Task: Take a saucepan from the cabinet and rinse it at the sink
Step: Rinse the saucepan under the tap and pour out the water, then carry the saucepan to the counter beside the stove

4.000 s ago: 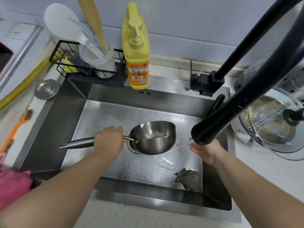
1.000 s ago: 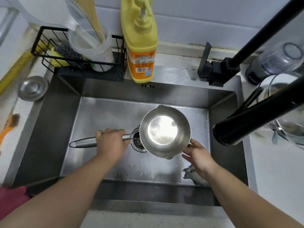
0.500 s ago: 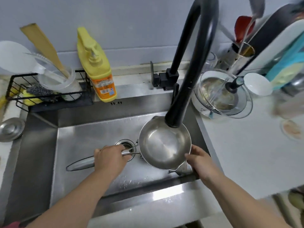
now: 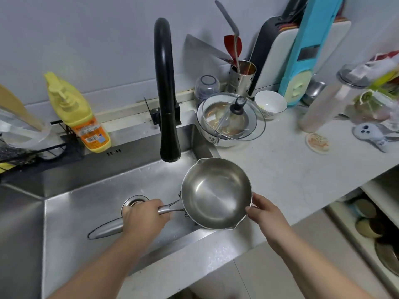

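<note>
Saucepan (image 4: 216, 192) is held over the sink's (image 4: 71, 203) right edge; its handle is gripped by the left hand (image 4: 145, 217), which hides the middle of it, and its rim is pinched by the right hand (image 4: 266, 214). The rack at left is cut off.

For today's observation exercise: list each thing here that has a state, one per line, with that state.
Small steel saucepan: upright, empty, held over the sink's right edge.
Left hand: fingers closed round the handle.
Right hand: touching the rim.
Black curved tap: no water running.
Steel sink: wet, unplugged.
</note>
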